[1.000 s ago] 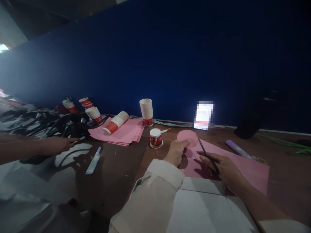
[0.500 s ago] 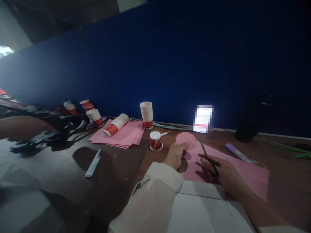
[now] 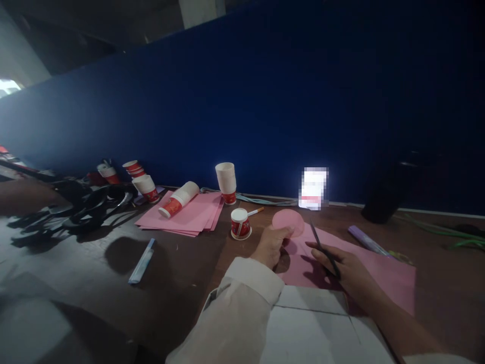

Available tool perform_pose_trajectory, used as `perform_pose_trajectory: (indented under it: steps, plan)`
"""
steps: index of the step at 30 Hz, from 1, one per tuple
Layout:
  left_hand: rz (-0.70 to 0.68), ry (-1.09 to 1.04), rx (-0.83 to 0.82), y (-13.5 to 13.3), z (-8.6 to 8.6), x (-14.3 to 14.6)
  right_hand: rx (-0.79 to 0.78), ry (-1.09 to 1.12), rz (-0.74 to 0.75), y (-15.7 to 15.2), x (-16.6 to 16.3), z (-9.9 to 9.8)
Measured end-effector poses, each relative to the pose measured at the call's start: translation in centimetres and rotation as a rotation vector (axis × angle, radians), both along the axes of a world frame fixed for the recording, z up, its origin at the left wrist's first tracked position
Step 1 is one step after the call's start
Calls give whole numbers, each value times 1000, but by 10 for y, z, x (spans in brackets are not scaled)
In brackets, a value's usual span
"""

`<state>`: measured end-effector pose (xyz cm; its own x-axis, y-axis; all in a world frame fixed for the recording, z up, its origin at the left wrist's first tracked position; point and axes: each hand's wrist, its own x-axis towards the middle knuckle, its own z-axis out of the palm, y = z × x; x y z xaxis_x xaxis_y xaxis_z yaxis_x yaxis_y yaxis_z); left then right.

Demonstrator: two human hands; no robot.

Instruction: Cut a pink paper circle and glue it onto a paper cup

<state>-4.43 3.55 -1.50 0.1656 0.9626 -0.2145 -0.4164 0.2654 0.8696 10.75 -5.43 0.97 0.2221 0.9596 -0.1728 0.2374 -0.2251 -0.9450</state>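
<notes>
Fingers of the left hand [image 3: 268, 247] pinch the round pink paper disc [image 3: 287, 221] at the left end of the flat pink paper sheet [image 3: 382, 270], while the right hand [image 3: 352, 275] grips slim dark scissors [image 3: 323, 245] just beside the disc, poses near-unchanged over the last second, so no fresh cutting evident.

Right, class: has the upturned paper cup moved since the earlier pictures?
No. The upturned paper cup keeps its place in front and slightly right of the upright paper-cup stack; the camera's whole view shifts slightly.
</notes>
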Motion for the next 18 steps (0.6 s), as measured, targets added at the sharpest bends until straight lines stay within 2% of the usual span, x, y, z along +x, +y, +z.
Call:
perform_pose_trajectory:
  steps: [7, 18]
  plan:
    - [-6, 63, -46, -2, 7, -1, 35, 62, -25, -1, -2, -8]
    - [-57, 71, -47, -6, 8, -5, 9, 125, 20, -2, -2, -5]
